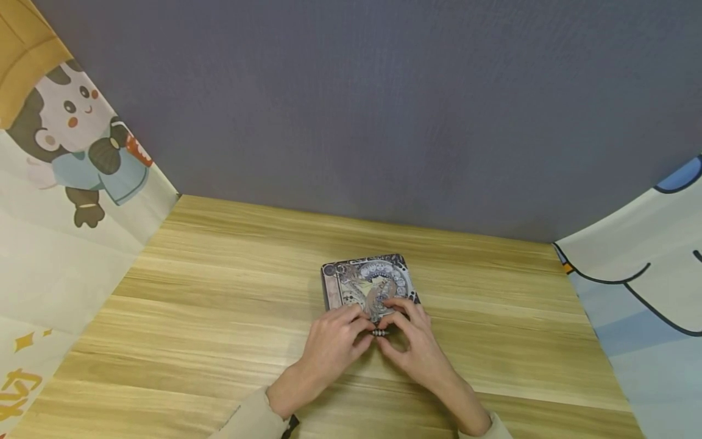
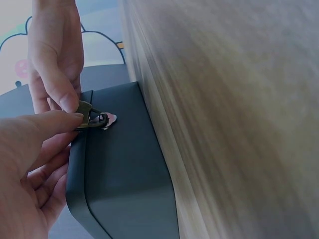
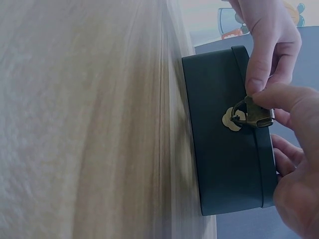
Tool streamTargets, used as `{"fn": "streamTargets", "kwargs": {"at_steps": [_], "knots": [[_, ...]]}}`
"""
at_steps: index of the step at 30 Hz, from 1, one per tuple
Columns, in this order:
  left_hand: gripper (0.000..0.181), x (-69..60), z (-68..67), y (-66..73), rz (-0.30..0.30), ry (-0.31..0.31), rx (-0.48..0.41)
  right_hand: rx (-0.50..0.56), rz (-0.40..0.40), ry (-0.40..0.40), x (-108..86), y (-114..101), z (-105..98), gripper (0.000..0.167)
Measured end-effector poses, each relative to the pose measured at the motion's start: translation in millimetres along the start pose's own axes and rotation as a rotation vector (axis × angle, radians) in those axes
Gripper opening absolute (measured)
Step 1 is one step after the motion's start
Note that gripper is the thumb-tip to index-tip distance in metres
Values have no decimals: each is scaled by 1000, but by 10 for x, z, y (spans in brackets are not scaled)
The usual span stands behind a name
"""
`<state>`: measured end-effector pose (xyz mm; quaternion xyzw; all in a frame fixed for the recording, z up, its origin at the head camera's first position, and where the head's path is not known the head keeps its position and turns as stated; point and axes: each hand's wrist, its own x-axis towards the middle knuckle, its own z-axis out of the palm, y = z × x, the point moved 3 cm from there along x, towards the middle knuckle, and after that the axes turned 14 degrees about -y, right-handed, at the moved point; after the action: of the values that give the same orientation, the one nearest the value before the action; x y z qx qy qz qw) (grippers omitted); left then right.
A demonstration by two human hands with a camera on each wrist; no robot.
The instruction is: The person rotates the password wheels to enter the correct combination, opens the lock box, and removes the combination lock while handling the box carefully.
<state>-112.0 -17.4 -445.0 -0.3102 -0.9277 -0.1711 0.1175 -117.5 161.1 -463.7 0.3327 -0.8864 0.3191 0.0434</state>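
A dark box [image 3: 224,169] with a printed picture lid [image 1: 342,283] sits on the table. A small brass-coloured combination padlock [image 3: 260,115] hangs at its front, its shackle [image 2: 98,112] passing through the clasp on a small flower-shaped plate [image 3: 230,119]. Whether the shackle is latched cannot be made out. My left hand [image 1: 333,340] pinches one end of the padlock between thumb and index finger. From the other side, my right hand [image 1: 417,346] pinches it as well, with other fingers over the lid. In the head view, the padlock's row of dials [image 1: 379,333] shows between the fingertips.
The box stands on a wood-grain table [image 1: 219,317]. A grey panel [image 1: 351,122] rises behind the table's far edge. Cartoon-printed sheets hang at the left [image 1: 60,256] and right [image 1: 647,317].
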Motion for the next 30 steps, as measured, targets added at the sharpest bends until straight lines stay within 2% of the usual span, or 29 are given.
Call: {"fn": "streamTargets", "kwargs": {"at_steps": [30], "knots": [[20, -2, -12, 7, 0, -11, 4, 13, -2, -6, -11, 0, -3, 33]]}}
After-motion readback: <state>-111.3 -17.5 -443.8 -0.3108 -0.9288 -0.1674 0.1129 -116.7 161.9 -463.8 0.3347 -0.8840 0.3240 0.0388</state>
